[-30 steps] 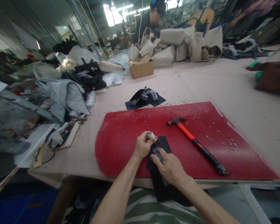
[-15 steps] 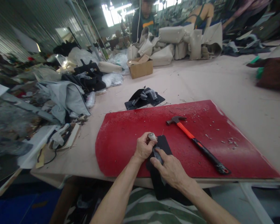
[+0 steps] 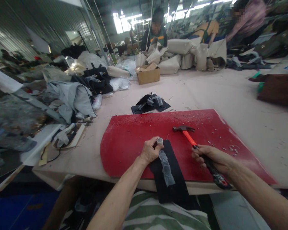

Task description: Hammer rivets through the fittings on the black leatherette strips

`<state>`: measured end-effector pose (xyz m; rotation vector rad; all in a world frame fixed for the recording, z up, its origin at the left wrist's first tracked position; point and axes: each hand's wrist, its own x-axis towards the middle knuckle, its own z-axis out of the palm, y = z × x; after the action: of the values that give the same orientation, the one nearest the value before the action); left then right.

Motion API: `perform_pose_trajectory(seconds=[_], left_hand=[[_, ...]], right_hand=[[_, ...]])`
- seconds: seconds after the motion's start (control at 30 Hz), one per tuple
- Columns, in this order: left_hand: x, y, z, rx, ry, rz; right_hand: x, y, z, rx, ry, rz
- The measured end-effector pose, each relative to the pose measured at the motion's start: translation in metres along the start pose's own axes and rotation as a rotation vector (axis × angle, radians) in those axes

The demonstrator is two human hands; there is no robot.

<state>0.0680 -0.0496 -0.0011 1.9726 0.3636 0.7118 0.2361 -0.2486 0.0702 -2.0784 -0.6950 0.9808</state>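
Observation:
My left hand (image 3: 151, 150) is closed round a short upright punch (image 3: 159, 141) with a pale round top; its lower end is hidden by my fingers. The punch stands at the far end of a black strap-like piece (image 3: 176, 179), which carries a strip of clear plastic film (image 3: 166, 169) and hangs over the table's front edge. My right hand (image 3: 212, 156) is wrapped round the black grip of a claw hammer (image 3: 188, 137) with an orange neck. The hammer's head is over the red board (image 3: 129, 143); whether it touches the board I cannot tell.
Small metal bits (image 3: 232, 149) are scattered on the board's right side. Beyond it lie black pieces with film (image 3: 150, 103), a cardboard box (image 3: 147, 76) and beige bags (image 3: 170, 64). A grey bag (image 3: 72, 99) is at left, a brown one (image 3: 278, 91) at right. People work across the table.
My right hand has left the black piece, moved right and taken hold of the hammer's handle. My left hand stays on the punch. The plastic strip is now uncovered.

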Motion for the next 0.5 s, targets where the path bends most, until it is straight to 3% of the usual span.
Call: perform_pose_trajectory(seconds=[0.07, 0.13, 0.27, 0.37, 0.43, 0.5], left_hand=[[0.000, 0.002, 0.000, 0.002, -0.006, 0.022], [-0.001, 0.003, 0.000, 0.000, -0.007, 0.044], [-0.002, 0.001, 0.000, -0.005, -0.017, 0.058], [-0.002, 0.000, 0.000, 0.005, -0.012, 0.046], [-0.002, 0.000, 0.000, 0.011, -0.009, 0.047], [-0.002, 0.001, 0.000, 0.003, -0.014, 0.058]], right_hand=[[-0.011, -0.016, 0.008, 0.239, -0.065, 0.042], [-0.024, -0.023, 0.020, 0.310, 0.031, 0.017], [-0.042, -0.010, 0.033, -0.205, 0.376, -0.341], [-0.051, -0.006, 0.025, -0.620, 0.355, -0.517], [-0.060, -0.020, 0.014, -0.725, 0.365, -0.606], [-0.070, -0.042, 0.006, -0.664, 0.522, -0.712]])
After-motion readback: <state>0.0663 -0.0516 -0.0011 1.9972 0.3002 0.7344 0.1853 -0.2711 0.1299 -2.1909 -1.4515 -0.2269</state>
